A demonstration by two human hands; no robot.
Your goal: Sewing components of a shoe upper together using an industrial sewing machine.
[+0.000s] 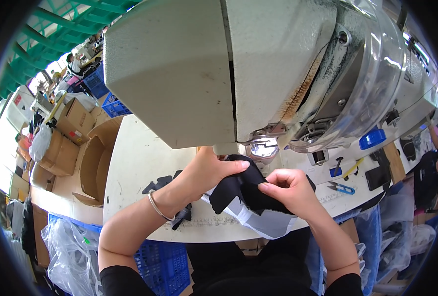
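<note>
Pressing its thumb on a black fabric piece (254, 190), the left hand (213, 170) holds this piece close under the front of the sewing machine (169, 74); its other fingers are mostly hidden, so I cannot tell how they are bent. The right hand (292, 192) grips the same piece between thumb and bent forefinger, also below the sewing machine. White material (265, 224) is under the black fabric piece, on the person's side of the machine. On the pale table (130, 153), dark cut pieces (158, 184) lie left of the machine's lower end, and blue snips (346, 189) lie right of it.
</note>
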